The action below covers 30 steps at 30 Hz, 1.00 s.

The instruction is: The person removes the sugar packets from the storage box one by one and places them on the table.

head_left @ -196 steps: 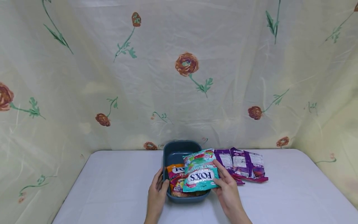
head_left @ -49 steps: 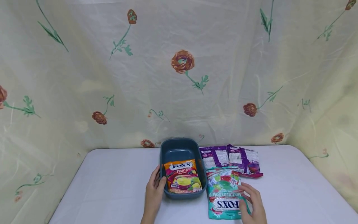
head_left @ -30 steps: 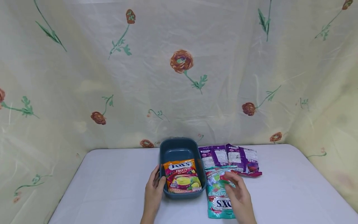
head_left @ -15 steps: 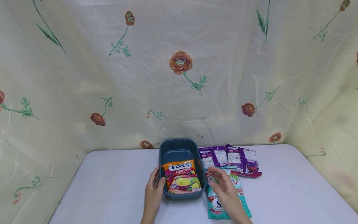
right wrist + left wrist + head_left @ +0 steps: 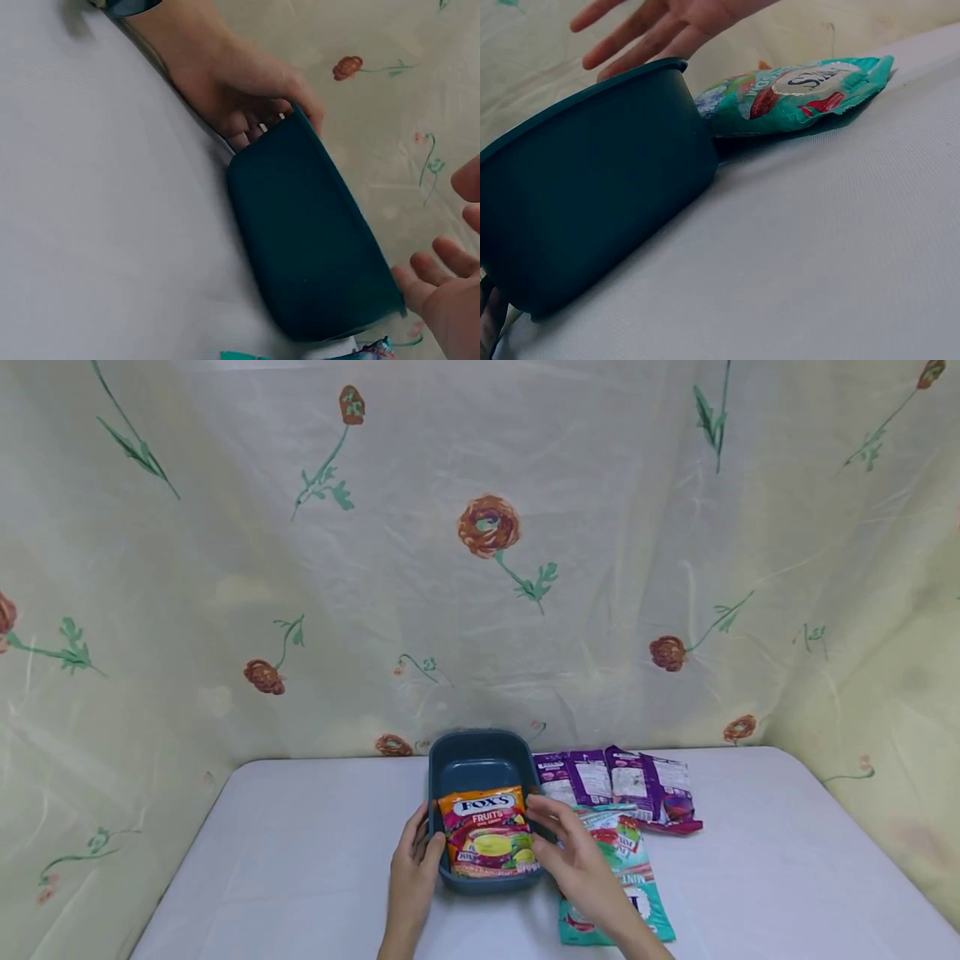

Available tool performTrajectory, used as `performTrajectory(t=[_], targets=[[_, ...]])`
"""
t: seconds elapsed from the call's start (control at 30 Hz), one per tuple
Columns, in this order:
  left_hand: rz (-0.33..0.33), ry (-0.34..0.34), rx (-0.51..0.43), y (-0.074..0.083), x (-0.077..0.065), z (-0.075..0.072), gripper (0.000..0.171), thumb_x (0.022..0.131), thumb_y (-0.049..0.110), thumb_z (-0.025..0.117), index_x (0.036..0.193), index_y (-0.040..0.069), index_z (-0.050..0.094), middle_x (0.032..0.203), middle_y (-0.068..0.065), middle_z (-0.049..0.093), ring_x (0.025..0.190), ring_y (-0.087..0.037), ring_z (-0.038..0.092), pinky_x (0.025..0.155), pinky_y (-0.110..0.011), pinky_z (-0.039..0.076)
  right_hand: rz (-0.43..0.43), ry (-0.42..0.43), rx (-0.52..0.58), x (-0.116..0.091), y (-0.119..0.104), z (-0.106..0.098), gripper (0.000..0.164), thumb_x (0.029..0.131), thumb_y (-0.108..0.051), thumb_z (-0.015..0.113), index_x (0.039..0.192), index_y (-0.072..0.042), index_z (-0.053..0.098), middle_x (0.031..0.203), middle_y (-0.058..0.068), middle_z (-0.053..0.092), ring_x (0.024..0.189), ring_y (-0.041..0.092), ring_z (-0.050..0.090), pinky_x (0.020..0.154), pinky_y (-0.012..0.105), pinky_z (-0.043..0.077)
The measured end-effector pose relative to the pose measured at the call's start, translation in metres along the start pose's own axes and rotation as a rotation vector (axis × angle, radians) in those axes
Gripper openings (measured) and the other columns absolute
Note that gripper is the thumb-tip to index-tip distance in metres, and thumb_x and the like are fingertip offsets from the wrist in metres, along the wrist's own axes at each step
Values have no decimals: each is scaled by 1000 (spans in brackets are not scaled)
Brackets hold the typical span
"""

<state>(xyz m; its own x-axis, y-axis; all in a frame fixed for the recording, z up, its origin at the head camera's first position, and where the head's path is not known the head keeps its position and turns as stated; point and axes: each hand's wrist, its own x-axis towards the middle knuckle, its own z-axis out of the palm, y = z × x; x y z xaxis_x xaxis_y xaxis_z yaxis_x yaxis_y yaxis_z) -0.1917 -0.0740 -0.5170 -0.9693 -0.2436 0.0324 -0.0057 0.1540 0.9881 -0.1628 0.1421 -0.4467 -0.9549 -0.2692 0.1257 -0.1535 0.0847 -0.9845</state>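
A dark blue plastic bin (image 5: 491, 887) stands on the table with an orange and red bag of Fox's fruit candy (image 5: 487, 835) lying in its near half. My left hand (image 5: 414, 860) grips the bin's left wall; the right wrist view shows that hand (image 5: 232, 82) with the thumb at the rim and fingers along the outside. At the bin's right rim my right hand (image 5: 573, 856) reaches over, fingers spread and holding nothing, fingertips close to the orange bag. Under the right forearm lies a teal bag of mint candy (image 5: 648, 902), partly hidden, right of the bin.
Several purple candy bags (image 5: 648, 785) lie overlapping at the back right, beside the bin. A white cloth covers the table (image 5: 315, 860). Behind it hangs a flowered curtain (image 5: 585, 693).
The right hand took the teal bag from over the bin, laid it on the table to the right and let go. It then moved left to the bin's right rim. The left hand stayed.
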Motion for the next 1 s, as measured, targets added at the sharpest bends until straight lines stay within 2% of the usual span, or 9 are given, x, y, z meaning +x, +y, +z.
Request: performTrajectory(t=[0.1,0.23,0.33,0.5,0.63,0.7,0.8,0.9,1.0], targets=[[5,-6,-9,1,-1,1,49,94,25,55,142,23,42,145,-5,46,131,-27,47,109,-45,40,4,-23,-35,3,-2,0,49,95,-24,55,140,-18,36,150,7,34,141,29,30,113,35,34],[13,-18,-14,0,-1,2,49,94,24,55,142,23,42,145,-5,46,131,-27,47,109,-45,40,13,-22,-103,5,-3,2,48,96,-16,53,141,-17,37,150,8,35,144,25,25,117,42,22],[16,-21,-12,0,0,2,49,94,25,55,142,23,42,145,-6,46,131,-27,47,109,-44,40,37,-2,-177,8,-5,5,48,95,-10,51,141,-18,39,152,7,32,145,26,21,117,46,21],[25,-27,-14,-1,2,0,49,94,25,55,142,24,41,145,-6,46,131,-26,47,109,-44,40,130,31,-318,19,-12,14,52,94,-14,54,143,-20,38,155,13,26,144,36,20,113,59,25],[29,-30,-14,0,2,-2,50,95,27,55,143,23,40,146,-8,45,131,-28,47,109,-45,40,232,6,-318,31,-20,19,57,93,-22,55,146,-20,34,154,17,25,140,42,26,107,68,26],[31,-34,-20,1,1,-3,51,95,27,55,143,21,40,146,-9,44,131,-30,46,109,-45,39,282,-6,-298,35,-21,21,58,93,-23,55,147,-19,32,152,19,28,135,42,32,105,69,28],[23,-38,-28,0,0,-2,51,95,25,55,143,21,40,146,-10,44,131,-30,46,109,-45,39,348,-2,-301,40,-19,24,60,93,-25,56,147,-17,32,147,21,35,124,38,43,98,63,39],[25,-32,-20,-1,-1,-2,49,95,25,55,142,22,41,145,-9,45,130,-29,47,109,-45,39,369,7,-339,44,-16,29,61,93,-27,57,147,-16,31,144,22,39,119,36,47,95,60,43],[31,-27,-12,-1,0,-2,49,95,26,54,142,23,41,145,-8,46,130,-28,48,109,-44,39,360,19,-383,48,-13,32,60,93,-28,56,146,-15,31,143,22,40,122,37,45,98,64,39]])
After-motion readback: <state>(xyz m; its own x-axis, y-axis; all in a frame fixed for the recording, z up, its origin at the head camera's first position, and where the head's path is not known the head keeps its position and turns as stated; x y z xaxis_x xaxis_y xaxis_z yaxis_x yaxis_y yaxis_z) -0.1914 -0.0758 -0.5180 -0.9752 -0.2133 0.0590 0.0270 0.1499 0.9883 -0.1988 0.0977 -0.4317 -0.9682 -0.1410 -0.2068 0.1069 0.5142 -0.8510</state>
